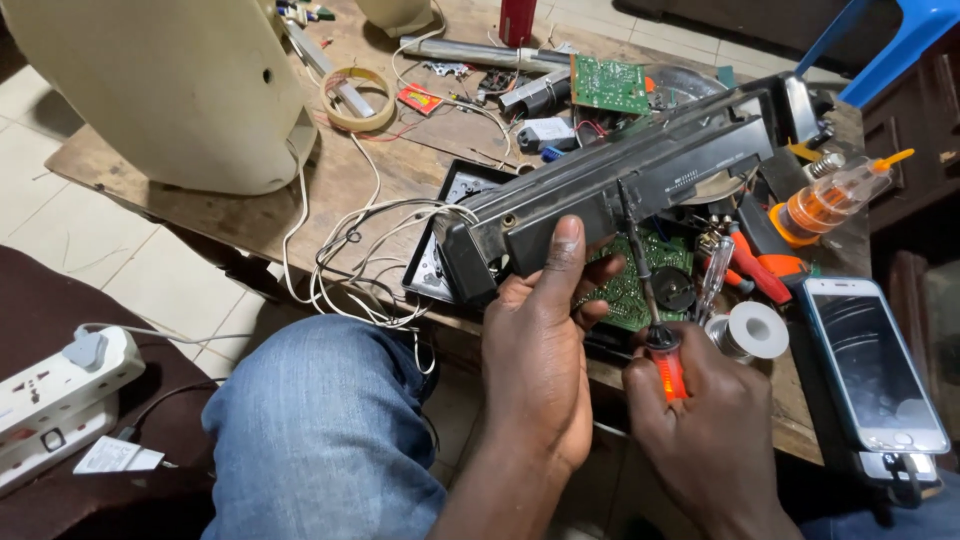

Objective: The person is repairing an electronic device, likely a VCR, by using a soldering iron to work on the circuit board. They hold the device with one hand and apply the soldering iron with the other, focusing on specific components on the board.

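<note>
The dark plastic casing of an electronic set lay tilted across the near edge of the wooden bench, its long body running from lower left up to upper right. The left hand was clenched on the casing's lower edge, thumb pressed flat against its face. The right hand gripped a screwdriver by its orange-red handle — the thin shaft rose to meet the casing near its middle. Under the casing a green circuit board showed, just beside both hands. A spool of solder wire sat touching distance to the right of the screwdriver handle; beyond it lay a smartphone, screen up. An orange-filled bottle and red-handled pliers lay further right. White wires trailed off the bench's left side — a second green board sat behind the casing. A white power strip rested low at far left.
</note>
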